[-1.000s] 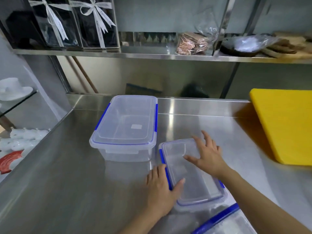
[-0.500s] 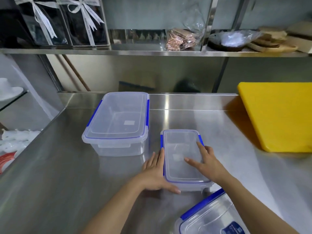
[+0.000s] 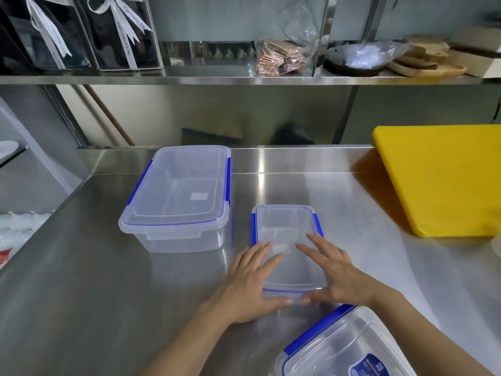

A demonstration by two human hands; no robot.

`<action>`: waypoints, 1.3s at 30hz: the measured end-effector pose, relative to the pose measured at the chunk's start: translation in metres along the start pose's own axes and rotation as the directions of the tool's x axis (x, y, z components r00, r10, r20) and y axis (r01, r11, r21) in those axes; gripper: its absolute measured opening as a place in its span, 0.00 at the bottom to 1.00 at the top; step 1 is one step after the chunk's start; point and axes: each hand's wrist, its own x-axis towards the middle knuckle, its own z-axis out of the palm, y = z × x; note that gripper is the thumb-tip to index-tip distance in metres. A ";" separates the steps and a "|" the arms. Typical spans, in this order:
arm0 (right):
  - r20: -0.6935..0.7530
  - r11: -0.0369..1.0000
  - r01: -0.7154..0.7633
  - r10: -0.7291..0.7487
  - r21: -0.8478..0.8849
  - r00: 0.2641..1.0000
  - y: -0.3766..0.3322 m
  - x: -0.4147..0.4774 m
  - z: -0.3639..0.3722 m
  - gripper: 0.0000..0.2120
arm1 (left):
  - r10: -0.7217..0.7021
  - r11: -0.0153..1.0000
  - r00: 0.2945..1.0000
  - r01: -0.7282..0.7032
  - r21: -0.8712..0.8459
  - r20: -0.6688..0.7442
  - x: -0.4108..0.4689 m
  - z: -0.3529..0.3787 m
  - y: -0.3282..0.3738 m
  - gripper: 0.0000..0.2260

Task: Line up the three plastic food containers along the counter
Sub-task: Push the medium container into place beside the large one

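Three clear plastic containers with blue clips stand on the steel counter (image 3: 81, 280). The large container (image 3: 177, 196) stands at the back left, lid on. To its right and nearer me is the small container (image 3: 286, 226), straight to the counter's back edge. My left hand (image 3: 250, 280) lies on its near left corner and my right hand (image 3: 332, 275) on its near right corner, fingers spread on the lid, thumbs against the front wall. A third container (image 3: 344, 346) with a blue label lies tilted at the bottom right, partly cut off by the frame.
A thick yellow cutting board (image 3: 444, 177) lies on the counter at the right. A steel shelf (image 3: 244, 80) overhead carries black gift boxes with white ribbons, a bag of wafers and wooden plates. White crockery sits beyond the counter's left edge.
The small container has been turned straight and pushed away from me, up beside the large one. Both hands have slid to its near corners. The third container has come further into view.
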 end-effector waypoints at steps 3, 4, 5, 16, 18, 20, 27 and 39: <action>-0.021 0.999 0.005 -0.004 0.042 1.000 0.005 0.005 -0.002 0.43 | -0.019 1.000 0.999 0.019 -0.015 -0.037 0.005 -0.002 0.001 0.35; -0.026 0.999 0.006 -0.004 0.053 1.000 0.006 0.007 -0.005 0.43 | -0.017 1.000 0.998 0.017 -0.004 -0.068 0.008 -0.003 0.002 0.34; -0.031 0.998 0.003 -0.001 0.065 1.000 0.006 0.010 -0.008 0.44 | -0.011 1.000 0.994 0.012 0.010 -0.107 0.010 -0.003 0.003 0.33; -0.361 0.999 -0.042 0.044 0.014 0.931 0.007 0.068 -0.019 0.25 | -0.001 0.987 0.870 0.079 0.138 -0.494 0.067 0.002 -0.008 0.14; -0.413 0.999 -0.049 0.054 0.021 0.909 0.009 0.085 -0.021 0.24 | -0.062 0.984 0.879 0.133 0.119 -0.473 0.080 0.003 -0.011 0.18; -0.422 0.996 -0.085 0.078 0.003 0.903 0.013 0.102 -0.026 0.24 | -0.135 0.969 0.912 0.203 0.140 -0.387 0.092 0.003 -0.015 0.25; -0.284 0.961 -0.184 0.121 -0.206 0.951 0.026 0.147 -0.035 0.32 | -0.283 0.929 0.954 0.299 0.219 -0.102 0.127 0.005 -0.038 0.45; -0.218 0.962 -0.221 0.183 -0.162 0.959 0.006 0.115 -0.046 0.38 | -0.286 0.958 0.957 0.287 0.017 -0.040 0.111 -0.019 -0.022 0.29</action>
